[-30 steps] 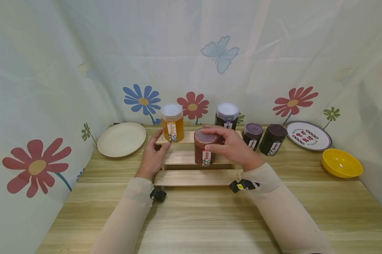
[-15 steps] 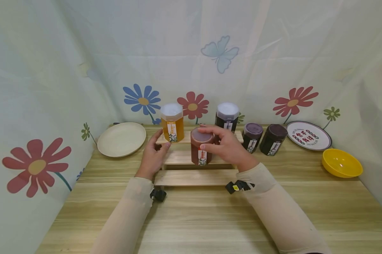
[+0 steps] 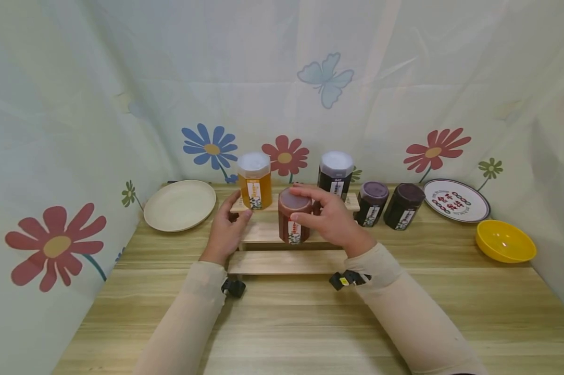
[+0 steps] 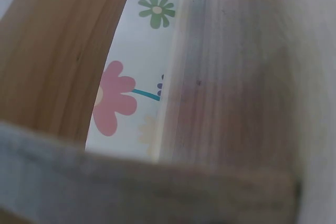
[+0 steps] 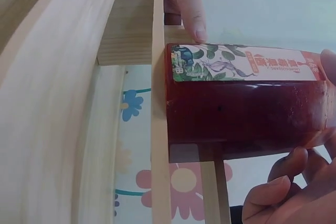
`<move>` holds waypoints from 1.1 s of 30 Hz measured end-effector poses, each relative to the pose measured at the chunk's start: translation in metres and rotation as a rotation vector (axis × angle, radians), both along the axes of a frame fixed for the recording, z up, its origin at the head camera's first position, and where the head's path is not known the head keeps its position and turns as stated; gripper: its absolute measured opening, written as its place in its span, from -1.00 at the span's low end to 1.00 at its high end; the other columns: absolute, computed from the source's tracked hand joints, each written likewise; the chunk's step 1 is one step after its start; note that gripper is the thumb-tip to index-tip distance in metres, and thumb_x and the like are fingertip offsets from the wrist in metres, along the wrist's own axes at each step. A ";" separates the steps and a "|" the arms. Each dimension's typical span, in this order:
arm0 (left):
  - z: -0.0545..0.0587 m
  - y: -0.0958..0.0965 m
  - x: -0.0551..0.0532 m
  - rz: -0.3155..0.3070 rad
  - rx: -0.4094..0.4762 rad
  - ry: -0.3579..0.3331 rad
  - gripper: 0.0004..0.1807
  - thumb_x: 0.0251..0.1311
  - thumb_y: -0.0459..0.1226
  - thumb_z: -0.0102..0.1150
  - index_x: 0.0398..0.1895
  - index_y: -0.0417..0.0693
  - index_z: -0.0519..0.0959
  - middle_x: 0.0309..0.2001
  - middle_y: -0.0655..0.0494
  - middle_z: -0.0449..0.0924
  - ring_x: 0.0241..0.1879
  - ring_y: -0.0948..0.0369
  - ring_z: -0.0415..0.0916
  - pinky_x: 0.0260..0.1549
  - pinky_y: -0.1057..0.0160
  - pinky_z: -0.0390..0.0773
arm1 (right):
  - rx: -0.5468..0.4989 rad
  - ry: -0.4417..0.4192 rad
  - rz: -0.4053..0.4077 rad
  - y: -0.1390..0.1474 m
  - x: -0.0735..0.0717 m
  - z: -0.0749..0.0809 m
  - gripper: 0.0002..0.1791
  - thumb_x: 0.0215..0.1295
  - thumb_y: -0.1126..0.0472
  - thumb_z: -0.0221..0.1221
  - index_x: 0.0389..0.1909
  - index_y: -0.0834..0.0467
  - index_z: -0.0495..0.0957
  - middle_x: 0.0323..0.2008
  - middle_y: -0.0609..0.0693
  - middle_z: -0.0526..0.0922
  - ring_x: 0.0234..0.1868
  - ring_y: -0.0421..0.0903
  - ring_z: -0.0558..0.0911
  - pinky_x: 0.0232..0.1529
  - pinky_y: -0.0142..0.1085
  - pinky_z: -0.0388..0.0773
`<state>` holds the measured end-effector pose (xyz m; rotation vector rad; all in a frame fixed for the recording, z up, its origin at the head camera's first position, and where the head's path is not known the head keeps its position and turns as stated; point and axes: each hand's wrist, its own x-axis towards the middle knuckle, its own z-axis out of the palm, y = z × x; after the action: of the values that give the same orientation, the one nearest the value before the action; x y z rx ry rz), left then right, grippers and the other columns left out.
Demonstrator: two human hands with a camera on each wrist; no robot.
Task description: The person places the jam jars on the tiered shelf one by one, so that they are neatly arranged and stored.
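Observation:
My right hand (image 3: 335,221) grips a dark red jar (image 3: 295,229) round its lid, thumb in front and fingers behind. The jar is upright at the middle step of a wooden stepped rack (image 3: 291,262); in the right wrist view the jar's base (image 5: 176,114) meets the step's board (image 5: 159,103). My left hand (image 3: 225,232) holds the rack's left end, thumb in front and fingers round the side. On the top step stand an amber jar (image 3: 259,190) at the left and a dark purple jar (image 3: 326,182) at the right. The left wrist view shows mostly boards.
Two dark jars, a purple-lidded one (image 3: 372,195) and a darker one (image 3: 403,205), stand right of the rack. Farther right are a printed plate (image 3: 469,212) and a yellow bowl (image 3: 504,242). A cream plate (image 3: 178,205) lies left. A flowered curtain (image 3: 244,94) hangs behind.
My right hand has shifted the dark red jar a little to the left along the middle step. The left hand has stayed on the rack.

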<state>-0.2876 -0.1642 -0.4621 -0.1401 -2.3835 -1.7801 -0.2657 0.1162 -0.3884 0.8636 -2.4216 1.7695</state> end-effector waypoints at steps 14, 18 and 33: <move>-0.002 0.000 -0.002 0.001 -0.012 0.022 -0.29 0.57 -0.10 0.16 0.69 0.27 0.17 0.56 0.00 0.31 0.16 -0.05 0.52 0.00 0.15 0.53 | 0.046 0.017 0.001 0.001 0.001 0.001 -0.31 0.38 0.23 0.41 0.51 0.03 0.47 0.52 0.02 0.41 0.31 0.10 0.51 0.26 0.00 0.55; -0.006 -0.001 -0.003 -0.004 -0.008 0.048 -0.30 0.55 -0.07 0.18 0.67 0.28 0.20 0.57 0.06 0.29 0.14 -0.04 0.54 0.02 0.10 0.55 | 0.105 0.088 -0.045 0.007 0.009 0.003 -0.18 0.36 0.18 0.43 0.60 -0.04 0.35 0.50 0.01 0.41 -0.03 0.06 0.53 -0.06 -0.16 0.55; -0.004 -0.003 0.000 0.011 -0.020 0.050 -0.30 0.56 -0.07 0.18 0.67 0.27 0.20 0.58 0.06 0.27 0.17 -0.05 0.53 0.12 -0.04 0.54 | -0.122 0.290 -0.332 0.079 0.042 0.018 -0.40 0.29 0.47 0.34 0.37 0.19 0.58 -0.26 0.08 0.54 -0.24 -0.18 0.55 -0.23 -0.45 0.52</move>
<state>-0.2880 -0.1670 -0.4666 -0.1716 -2.3639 -1.7271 -0.2239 0.1956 -0.3704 0.6117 -2.1040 1.5329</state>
